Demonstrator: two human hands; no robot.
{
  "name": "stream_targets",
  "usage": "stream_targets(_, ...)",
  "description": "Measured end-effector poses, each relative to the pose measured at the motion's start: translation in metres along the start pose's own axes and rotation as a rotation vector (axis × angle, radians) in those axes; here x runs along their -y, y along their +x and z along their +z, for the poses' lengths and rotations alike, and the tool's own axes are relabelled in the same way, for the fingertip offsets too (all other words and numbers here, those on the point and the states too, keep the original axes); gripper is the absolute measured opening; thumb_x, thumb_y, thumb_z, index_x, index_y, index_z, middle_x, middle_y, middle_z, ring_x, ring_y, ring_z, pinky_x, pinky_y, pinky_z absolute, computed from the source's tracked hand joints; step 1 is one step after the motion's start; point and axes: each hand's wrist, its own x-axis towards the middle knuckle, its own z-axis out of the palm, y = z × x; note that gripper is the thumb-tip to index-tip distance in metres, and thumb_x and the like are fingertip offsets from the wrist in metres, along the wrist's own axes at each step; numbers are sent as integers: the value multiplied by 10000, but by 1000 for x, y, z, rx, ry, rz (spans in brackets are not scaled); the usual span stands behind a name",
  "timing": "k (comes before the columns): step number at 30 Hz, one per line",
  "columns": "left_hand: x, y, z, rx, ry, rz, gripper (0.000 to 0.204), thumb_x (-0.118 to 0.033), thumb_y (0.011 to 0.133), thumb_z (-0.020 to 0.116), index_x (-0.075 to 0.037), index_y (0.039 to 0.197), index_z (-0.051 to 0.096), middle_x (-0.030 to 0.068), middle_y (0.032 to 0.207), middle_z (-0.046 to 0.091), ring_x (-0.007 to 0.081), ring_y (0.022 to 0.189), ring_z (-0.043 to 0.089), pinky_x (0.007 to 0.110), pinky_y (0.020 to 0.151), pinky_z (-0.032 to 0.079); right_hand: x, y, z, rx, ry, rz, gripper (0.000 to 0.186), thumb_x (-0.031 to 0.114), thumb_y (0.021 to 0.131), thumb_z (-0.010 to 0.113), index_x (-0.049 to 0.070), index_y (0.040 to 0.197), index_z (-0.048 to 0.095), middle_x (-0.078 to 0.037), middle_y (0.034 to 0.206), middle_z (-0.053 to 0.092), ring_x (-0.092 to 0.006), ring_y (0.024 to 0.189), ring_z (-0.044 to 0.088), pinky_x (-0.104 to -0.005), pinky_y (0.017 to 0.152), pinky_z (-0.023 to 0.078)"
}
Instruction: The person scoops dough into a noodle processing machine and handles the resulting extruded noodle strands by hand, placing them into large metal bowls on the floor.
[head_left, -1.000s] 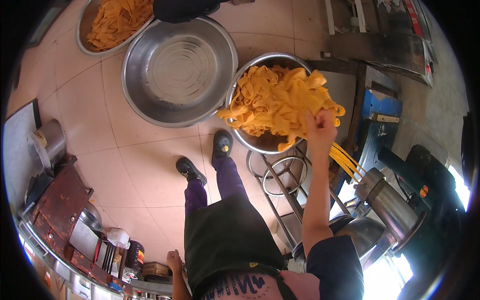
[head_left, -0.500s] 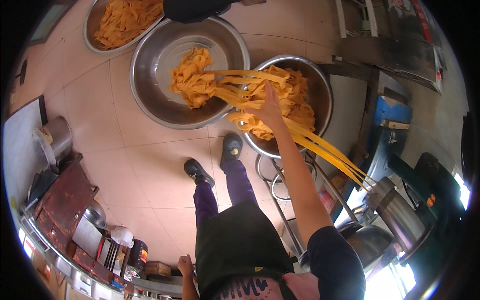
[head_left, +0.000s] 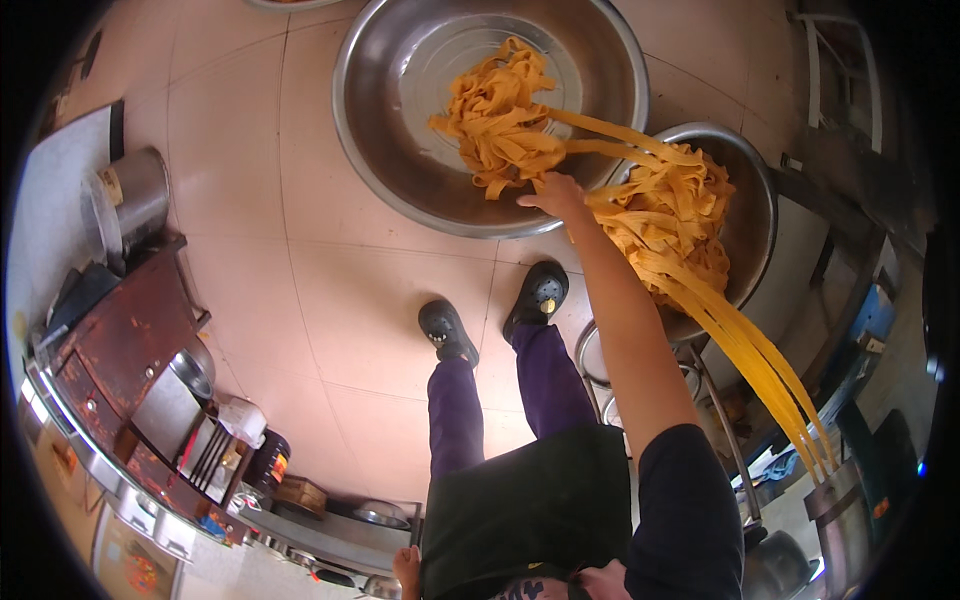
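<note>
Orange flat noodles [head_left: 495, 105] lie heaped in a wide steel bowl [head_left: 380, 120]. Strands stretch from this heap into a second steel bowl [head_left: 755, 200] at the right, itself piled with noodles [head_left: 680, 215]. My right hand [head_left: 555, 195] is at the near edge of the first heap, touching it, thumb stretched out and fingers slightly bent. Several long strands run from the second bowl down to a steel cylinder [head_left: 835, 510] at lower right. My left hand [head_left: 406, 568] is low beside my dark apron [head_left: 525, 485], fingers curled; whether it holds anything is unclear.
The bowl on the right is above a metal rack [head_left: 740, 450]. A rusty cabinet [head_left: 120, 340] and a steel pot [head_left: 140, 205] line the left side. My feet [head_left: 535, 300] are on pink floor tiles [head_left: 300, 300]. Dark machinery [head_left: 870, 440] stands at the far right.
A clump of noodles moved leftward from the right bowl into the formerly bare wide bowl, with my right hand moving along. The view has shifted, so both bowls appear further right.
</note>
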Motion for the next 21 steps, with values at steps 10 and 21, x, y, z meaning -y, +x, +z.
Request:
stream_targets(10, -21, 9, 5, 62, -218, 26, 345, -317, 836, 603, -4, 698, 558, 190, 698, 598, 377, 677, 582, 493, 631, 440, 150, -183, -274, -190, 649, -583, 231, 209, 797, 716, -11, 855, 676, -11, 663, 627, -67, 602, 516, -260, 550, 426)
stream_targets(21, -4, 48, -3, -9, -535, 62, 333, -293, 849, 557, 22, 739, 559, 230, 756, 605, 416, 758, 578, 507, 691, 447, 280, -542, -493, -545, 997, -1155, 269, 189, 913, 546, -62, 991, 603, 63, 583, 279, -65, 542, 264, -235, 562, 258)
